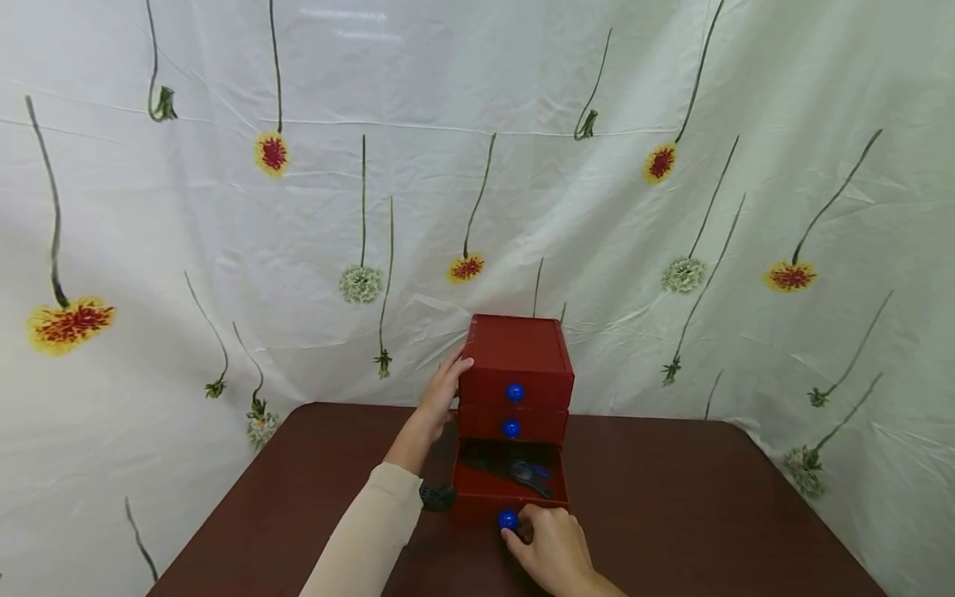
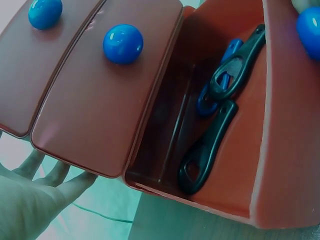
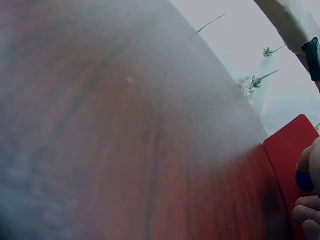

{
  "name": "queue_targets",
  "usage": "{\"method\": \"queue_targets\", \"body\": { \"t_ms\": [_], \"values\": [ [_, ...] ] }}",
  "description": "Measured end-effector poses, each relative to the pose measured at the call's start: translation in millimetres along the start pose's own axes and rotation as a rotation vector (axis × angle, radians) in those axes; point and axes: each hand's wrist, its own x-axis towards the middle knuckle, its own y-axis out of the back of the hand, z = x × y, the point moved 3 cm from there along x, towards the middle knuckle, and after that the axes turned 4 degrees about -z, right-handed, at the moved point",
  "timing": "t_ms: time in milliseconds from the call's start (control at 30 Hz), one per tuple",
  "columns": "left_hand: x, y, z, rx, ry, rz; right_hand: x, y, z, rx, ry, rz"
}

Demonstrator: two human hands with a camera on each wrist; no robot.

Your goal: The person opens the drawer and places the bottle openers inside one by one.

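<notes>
A red three-drawer chest (image 1: 515, 344) stands on the table, a blue ball knob on each drawer front. The bottom drawer (image 2: 235, 170) is pulled out; the two above it are closed. My right hand (image 1: 555, 543) pinches the bottom drawer's blue knob (image 1: 508, 519) between thumb and fingers. Against the chest's left side rests my left hand (image 1: 442, 390), its fingers extended along the wall. Inside the drawer lie a black flat tool (image 2: 202, 155) with an oval hole, a second black one (image 2: 245, 62) and a blue one (image 2: 204, 102) partly beneath it.
The dark brown table (image 1: 656, 497) extends to both sides of the chest. Behind it hangs a white curtain (image 1: 597, 215) printed with flowers. A dark band (image 1: 436, 496) is on the left wrist, beside the pulled-out drawer.
</notes>
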Motion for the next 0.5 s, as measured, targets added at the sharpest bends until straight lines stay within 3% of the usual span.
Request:
{"method": "queue_targets", "body": {
  "t_ms": [167, 500],
  "values": [
    [1.7, -1.6, 0.7, -0.009, 0.001, -0.001, 7, -0.8, 1, -0.052, 0.037, 0.039],
    [-3.3, -10.1, 2.7, 0.002, 0.012, 0.029, 15, -6.2, 2, -0.110, 0.033, 0.039]
  ]
}}
